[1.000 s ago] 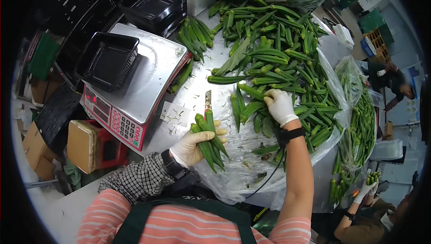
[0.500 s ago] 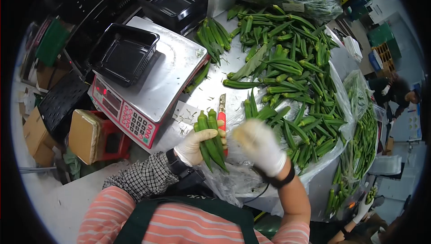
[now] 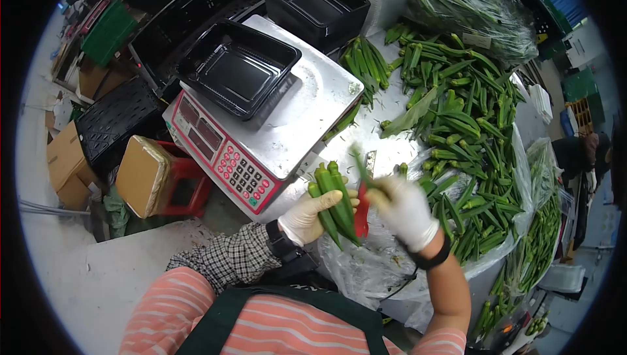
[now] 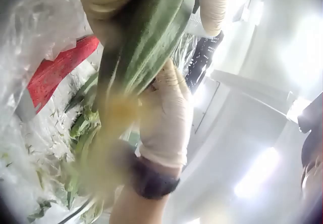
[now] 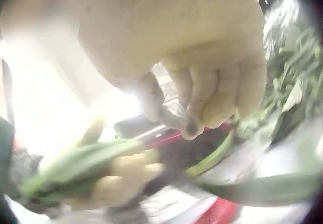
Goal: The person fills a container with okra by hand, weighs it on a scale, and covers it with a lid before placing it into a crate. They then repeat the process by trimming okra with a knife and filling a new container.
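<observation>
Several green okra pods [image 3: 337, 206] lie bundled in my gloved left hand [image 3: 305, 219], thumb across them and fingers behind. The left wrist view shows one large pod [image 4: 151, 37] up close. Just to the right, my gloved right hand [image 3: 408, 214] is blurred by motion, its fingers curled round a single okra pod [image 3: 359, 162] whose end sticks up. In the right wrist view the curled fingers [image 5: 219, 100] are close above the left hand's bundle [image 5: 86, 166]. A red-handled knife [image 3: 362, 214] lies on the table behind the bundle, partly covered by the hands.
A scale [image 3: 310, 116] bears a black tray [image 3: 238, 71]; a stack of black trays [image 3: 320, 9] stands behind it. The okra heap [image 3: 470, 126] spreads over plastic sheeting [image 3: 366, 276] at right. Bagged okra [image 3: 477, 9] lies at the back. Another person [image 3: 581, 159] is far right.
My right hand has left the okra heap and come over beside the left hand with a pod. The left hand keeps its bundle. The head view has swung left, shifting everything rightward.
</observation>
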The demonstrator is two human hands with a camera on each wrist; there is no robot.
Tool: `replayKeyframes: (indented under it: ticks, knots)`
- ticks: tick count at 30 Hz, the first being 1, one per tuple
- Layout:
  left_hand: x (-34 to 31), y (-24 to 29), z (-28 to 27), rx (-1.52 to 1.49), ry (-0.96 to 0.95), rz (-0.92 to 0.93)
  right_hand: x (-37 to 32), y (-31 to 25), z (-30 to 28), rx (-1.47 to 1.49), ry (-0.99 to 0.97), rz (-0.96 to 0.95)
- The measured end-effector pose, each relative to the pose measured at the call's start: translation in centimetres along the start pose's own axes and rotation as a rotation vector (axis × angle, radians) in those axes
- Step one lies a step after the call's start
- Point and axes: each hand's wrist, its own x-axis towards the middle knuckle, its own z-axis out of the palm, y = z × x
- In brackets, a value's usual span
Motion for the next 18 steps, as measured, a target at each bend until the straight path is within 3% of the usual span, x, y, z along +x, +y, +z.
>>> replayKeyframes:
  ticks: [1, 4, 6, 7, 9, 13, 16, 18]
  knots:
    - [0.1, -0.1, 0.0, -0.005, -0.028, 0.003, -0.9, -1.4, 0.6, 0.024, -0.054, -0.099]
    - [-0.7, 0.4, 0.0, 0.071, 0.023, -0.092, -2.0, -4.3, 0.7, -0.184, -0.166, -0.092]
    - [-1.5, 0.9, -0.7, 0.042, -0.073, -0.139, -2.3, -3.8, 0.1, 0.199, -0.141, -0.168]
    - [-1.9, 1.3, -0.7, -0.011, -0.072, -0.169, -2.3, -2.7, -0.7, 0.244, -0.087, -0.135]
    - [-2.1, 1.9, -1.5, -0.065, -0.116, -0.199, -1.8, 0.5, -0.9, 0.055, 0.085, 0.075]
    - [-2.4, 2.3, -1.5, 0.041, -0.077, -0.187, 4.4, 2.4, 1.2, -0.332, 0.170, -0.108]
    - [-3.0, 2.5, -1.5, 0.035, -0.082, -0.196, 9.2, 3.6, 4.2, -0.524, 0.044, -0.272]
    - [-3.4, 2.7, -2.2, 0.046, -0.074, -0.206, 11.2, 4.6, 6.3, -0.587, 0.033, -0.231]
